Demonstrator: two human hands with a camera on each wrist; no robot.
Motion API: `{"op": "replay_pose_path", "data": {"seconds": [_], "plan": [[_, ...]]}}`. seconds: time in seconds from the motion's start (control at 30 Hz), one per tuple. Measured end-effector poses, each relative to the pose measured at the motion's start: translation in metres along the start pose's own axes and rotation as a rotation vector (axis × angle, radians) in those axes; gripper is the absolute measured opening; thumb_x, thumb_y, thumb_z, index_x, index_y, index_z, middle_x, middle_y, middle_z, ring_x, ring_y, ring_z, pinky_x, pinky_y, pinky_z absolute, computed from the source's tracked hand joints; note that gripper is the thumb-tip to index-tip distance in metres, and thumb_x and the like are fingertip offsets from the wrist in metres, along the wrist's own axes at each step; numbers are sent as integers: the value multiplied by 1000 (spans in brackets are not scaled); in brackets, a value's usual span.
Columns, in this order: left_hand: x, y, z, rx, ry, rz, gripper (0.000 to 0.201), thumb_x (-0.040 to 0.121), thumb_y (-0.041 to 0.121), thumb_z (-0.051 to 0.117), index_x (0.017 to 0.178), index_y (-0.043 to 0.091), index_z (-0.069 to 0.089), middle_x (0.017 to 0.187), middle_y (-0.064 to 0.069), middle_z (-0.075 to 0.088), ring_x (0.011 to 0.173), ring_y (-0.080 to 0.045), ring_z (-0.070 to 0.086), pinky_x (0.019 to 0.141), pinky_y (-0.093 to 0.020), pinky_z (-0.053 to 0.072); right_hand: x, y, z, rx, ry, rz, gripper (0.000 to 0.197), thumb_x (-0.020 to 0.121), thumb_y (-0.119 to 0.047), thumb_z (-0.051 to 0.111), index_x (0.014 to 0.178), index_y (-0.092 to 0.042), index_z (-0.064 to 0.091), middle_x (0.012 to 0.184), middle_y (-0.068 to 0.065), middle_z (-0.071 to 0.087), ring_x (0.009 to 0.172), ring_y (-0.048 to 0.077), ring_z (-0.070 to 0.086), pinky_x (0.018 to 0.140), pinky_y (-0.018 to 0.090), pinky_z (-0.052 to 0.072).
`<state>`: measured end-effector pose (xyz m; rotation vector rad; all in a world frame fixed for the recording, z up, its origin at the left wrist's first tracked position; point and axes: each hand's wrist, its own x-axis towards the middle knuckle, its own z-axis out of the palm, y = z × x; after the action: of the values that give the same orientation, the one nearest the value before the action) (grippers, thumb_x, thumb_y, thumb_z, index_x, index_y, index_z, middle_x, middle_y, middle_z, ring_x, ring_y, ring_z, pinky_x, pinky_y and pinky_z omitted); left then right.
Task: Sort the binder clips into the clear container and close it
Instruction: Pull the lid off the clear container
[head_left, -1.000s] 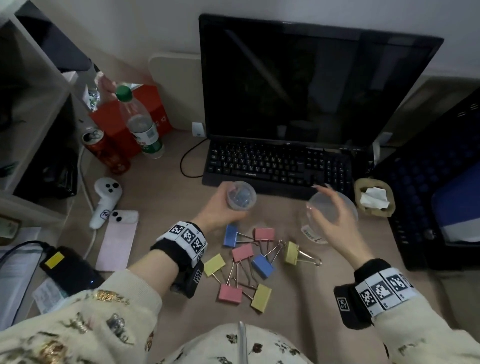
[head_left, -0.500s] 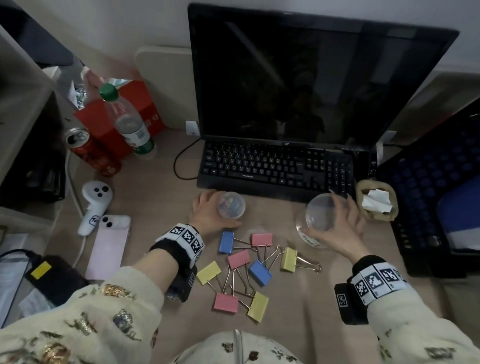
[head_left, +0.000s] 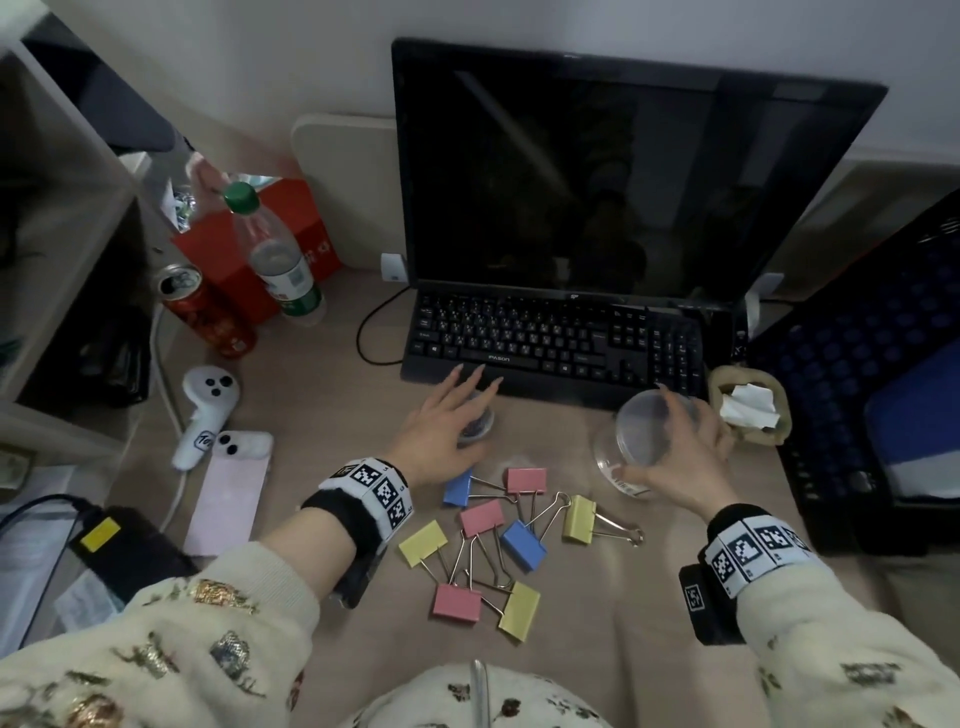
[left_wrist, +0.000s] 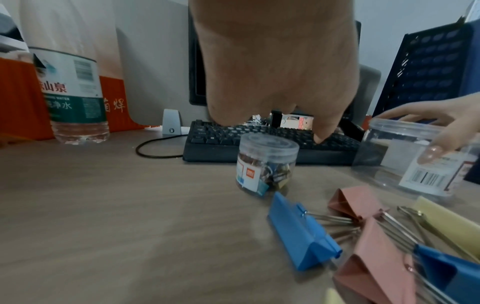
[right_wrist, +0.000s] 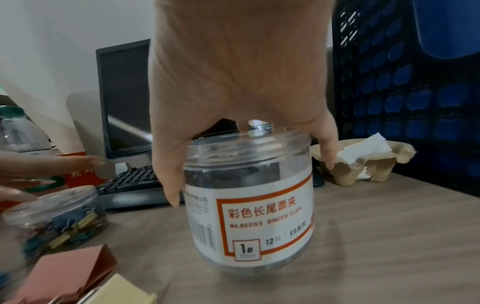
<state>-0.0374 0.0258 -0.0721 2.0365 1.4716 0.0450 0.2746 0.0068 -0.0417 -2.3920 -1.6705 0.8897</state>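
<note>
Several coloured binder clips (head_left: 481, 518) lie loose on the desk between my arms; a blue one (left_wrist: 298, 232) shows close up in the left wrist view. The big clear container (head_left: 621, 470) with a white binder-clip label (right_wrist: 262, 222) stands right of them. My right hand (head_left: 680, 447) reaches down from above and curls round its top rim (right_wrist: 249, 135). A small lidded jar (left_wrist: 267, 162) full of little clips stands upright on the desk before the keyboard. My left hand (head_left: 449, 418) hovers just over it with straight, spread fingers, not touching.
A black keyboard (head_left: 550, 343) and monitor (head_left: 623, 166) stand right behind the jars. A paper cup tray (head_left: 748, 410) and a blue crate (head_left: 857, 364) are at the right. A water bottle (head_left: 280, 265), red can (head_left: 208, 317), white controller (head_left: 205, 410) and pink phone (head_left: 228, 499) sit at the left.
My left hand lowered the small jar to the desk, let go and spread its fingers. My right hand settled onto the big container's top.
</note>
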Motion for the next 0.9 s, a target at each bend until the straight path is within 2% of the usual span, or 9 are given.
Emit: {"op": "replay_pose_path", "data": {"seconds": [0.1, 0.2, 0.3, 0.37, 0.47, 0.57, 0.7, 0.8, 0.9], "plan": [[-8, 7, -8, -40, -7, -18, 77, 97, 56, 49, 153, 49, -3, 164, 21, -6, 152, -8, -13, 123, -53, 10, -8, -5, -8, 106, 79, 41, 116, 57, -46, 88, 147, -40, 15, 153, 4, 13, 140, 39, 10, 111, 58, 27], [-22, 13, -13, -112, 47, 1, 79, 95, 56, 53, 155, 44, 4, 165, 19, 4, 153, -8, -3, 125, -51, 10, -25, -17, -16, 124, 173, -1, 116, 54, -57, 85, 145, -44, 13, 154, 5, 13, 138, 41, 17, 110, 61, 26], [-41, 31, -16, -317, 129, 18, 84, 85, 63, 63, 153, 51, 14, 161, 12, 27, 148, -13, 25, 120, -51, 26, -48, -38, -22, 162, 165, -83, 116, 57, -64, 81, 147, -44, 11, 155, 7, 14, 139, 39, 19, 112, 60, 23], [-56, 50, -18, -438, 163, 43, 100, 71, 72, 71, 150, 57, 13, 158, 12, 33, 142, -11, 34, 116, -48, 34, -66, -53, -21, 177, 124, -143, 115, 58, -69, 78, 148, -44, 10, 155, 5, 14, 139, 37, 22, 113, 57, 23], [-70, 77, -15, -445, 158, 82, 131, 55, 72, 82, 153, 51, -1, 164, 12, 20, 148, -10, 24, 120, -45, 30, -91, -73, -10, 241, 38, -219, 115, 53, -85, 66, 145, -50, 8, 154, 1, 13, 141, 32, 23, 113, 59, 26], [-76, 89, -7, -364, 187, 77, 139, 50, 73, 83, 153, 48, -7, 166, 12, 14, 152, -11, 15, 120, -50, 29, -107, -84, -1, 287, -66, -266, 111, 53, -88, 61, 146, -50, 13, 154, -1, 18, 141, 26, 24, 113, 54, 30], [-88, 93, -3, -362, 203, 50, 135, 48, 69, 85, 155, 37, 10, 158, 13, 33, 145, -10, 33, 115, -44, 38, -121, -83, 5, 291, -118, -291, 108, 56, -85, 58, 149, -44, 21, 153, 1, 26, 141, 25, 26, 110, 49, 34], [-101, 97, -7, -419, 252, 109, 104, 50, 57, 90, 139, 39, 40, 129, 23, 57, 119, 0, 55, 101, -38, 51, -130, -81, 13, 316, -108, -300, 106, 58, -89, 52, 148, -41, 24, 151, 4, 32, 138, 25, 30, 110, 50, 34], [-113, 101, -12, -413, 308, 133, 96, 52, 51, 91, 135, 40, 44, 120, 26, 58, 111, 5, 56, 97, -31, 52, -137, -83, 16, 349, -97, -332, 105, 60, -89, 48, 149, -39, 24, 150, 5, 33, 138, 24, 30, 110, 51, 32]]}}
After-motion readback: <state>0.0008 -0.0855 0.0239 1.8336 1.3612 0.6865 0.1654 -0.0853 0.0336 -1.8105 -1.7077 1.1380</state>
